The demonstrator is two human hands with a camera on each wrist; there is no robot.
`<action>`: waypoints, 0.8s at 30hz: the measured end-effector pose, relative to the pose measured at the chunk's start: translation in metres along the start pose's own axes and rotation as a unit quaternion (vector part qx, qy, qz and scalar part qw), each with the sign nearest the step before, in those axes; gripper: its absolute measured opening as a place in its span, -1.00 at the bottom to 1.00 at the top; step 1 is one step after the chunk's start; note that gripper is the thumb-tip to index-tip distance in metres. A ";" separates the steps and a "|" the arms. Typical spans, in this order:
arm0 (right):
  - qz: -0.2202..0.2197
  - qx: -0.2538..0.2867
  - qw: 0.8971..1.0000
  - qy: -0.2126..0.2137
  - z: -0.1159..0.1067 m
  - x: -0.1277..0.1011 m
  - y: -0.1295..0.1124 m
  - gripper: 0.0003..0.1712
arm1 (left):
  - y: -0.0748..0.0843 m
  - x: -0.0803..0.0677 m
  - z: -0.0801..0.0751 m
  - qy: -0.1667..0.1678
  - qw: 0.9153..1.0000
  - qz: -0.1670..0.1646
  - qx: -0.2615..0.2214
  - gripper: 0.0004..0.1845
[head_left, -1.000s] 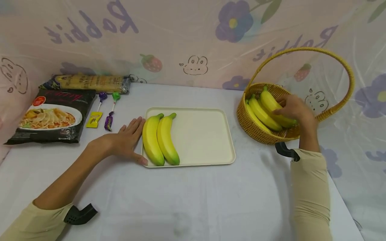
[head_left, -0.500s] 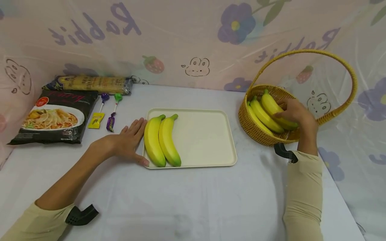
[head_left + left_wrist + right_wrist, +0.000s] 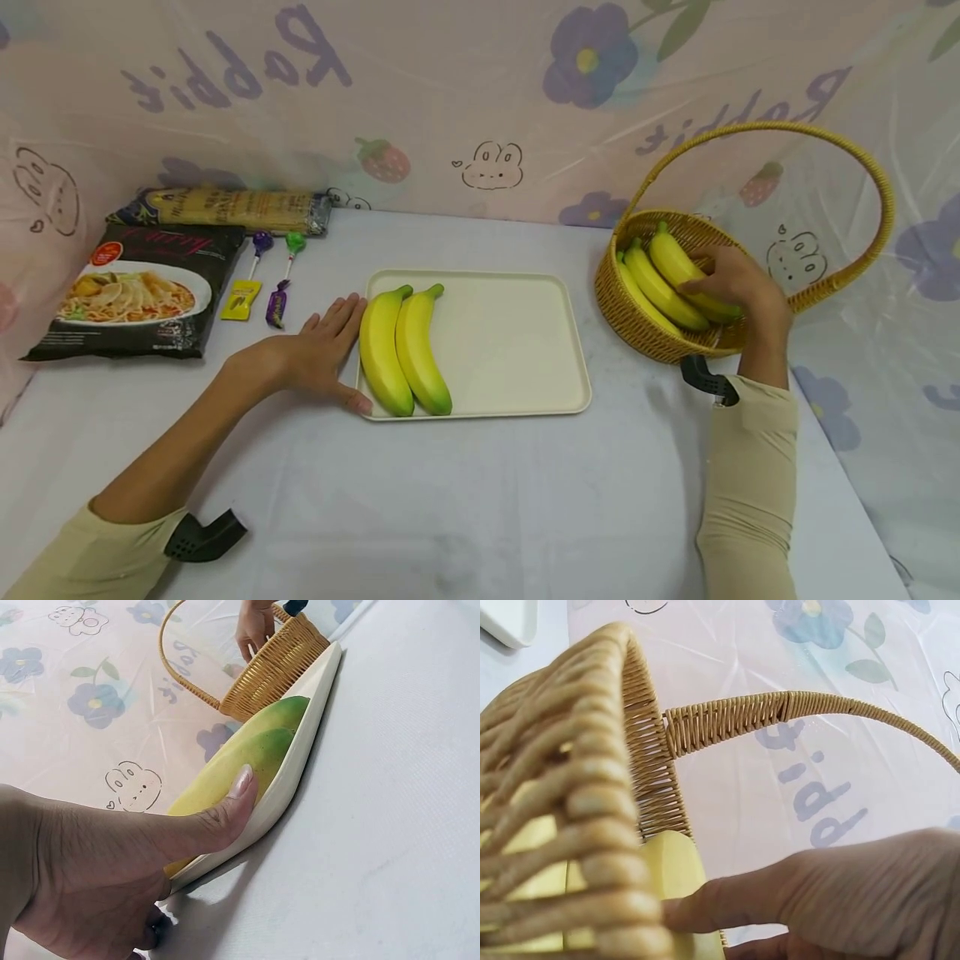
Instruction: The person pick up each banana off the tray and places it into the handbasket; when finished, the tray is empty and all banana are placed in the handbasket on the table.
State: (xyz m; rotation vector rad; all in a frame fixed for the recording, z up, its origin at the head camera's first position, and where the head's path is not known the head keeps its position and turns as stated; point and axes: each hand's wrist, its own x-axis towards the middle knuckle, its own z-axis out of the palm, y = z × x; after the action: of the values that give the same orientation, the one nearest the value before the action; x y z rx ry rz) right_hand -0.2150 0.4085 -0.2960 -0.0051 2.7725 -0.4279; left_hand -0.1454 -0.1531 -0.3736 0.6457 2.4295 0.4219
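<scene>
My left hand (image 3: pixel 315 354) rests at the left end of a cream tray (image 3: pixel 517 342), fingers straight along its edge and thumb at the near corner. Two yellow bananas with green tips, a left one (image 3: pixel 384 354) and a right one (image 3: pixel 422 350), lie side by side on the tray's left part. At the right, my right hand (image 3: pixel 738 279) reaches into a wicker basket (image 3: pixel 630 321). It grips the rightmost banana (image 3: pixel 670 254), thumb on the near side; the other fingertips are hidden. Two more bananas (image 3: pixel 654 283) lie left of it. The right wrist view shows my thumb against that banana (image 3: pixel 676 862).
The basket's tall handle (image 3: pixel 877 192) arches over its right side. At the back left lie a black noodle packet (image 3: pixel 135 292), a pack of pasta (image 3: pixel 232 210), two lollipops (image 3: pixel 262 242), a yellow sweet (image 3: pixel 240 300) and a purple sweet (image 3: pixel 276 306). A patterned curtain (image 3: pixel 450 108) stands behind.
My right hand has settled on the rightmost banana in the basket, its thumb shifting slightly down and left. My left hand stays at the tray; the head view has shifted slightly.
</scene>
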 end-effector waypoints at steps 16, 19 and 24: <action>0.003 -0.001 0.999 0.041 0.004 -0.001 0.003 -0.36 | -0.003 -0.001 0.003 0.006 1.000 0.003 -0.019 0.63; 0.002 0.000 0.999 0.041 0.003 0.000 0.003 -0.35 | -0.002 -0.001 0.003 0.005 1.000 0.005 -0.015 0.62; 0.014 0.018 0.999 0.027 0.001 -0.001 0.004 -0.25 | 0.000 -0.002 0.001 0.003 1.000 0.002 -0.010 0.62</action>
State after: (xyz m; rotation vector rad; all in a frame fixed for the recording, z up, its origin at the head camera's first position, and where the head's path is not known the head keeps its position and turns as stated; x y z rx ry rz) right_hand -0.2139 0.4116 -0.2982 0.0559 2.8146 -0.4769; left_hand -0.1435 -0.1538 -0.3733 0.6407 2.4272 0.4501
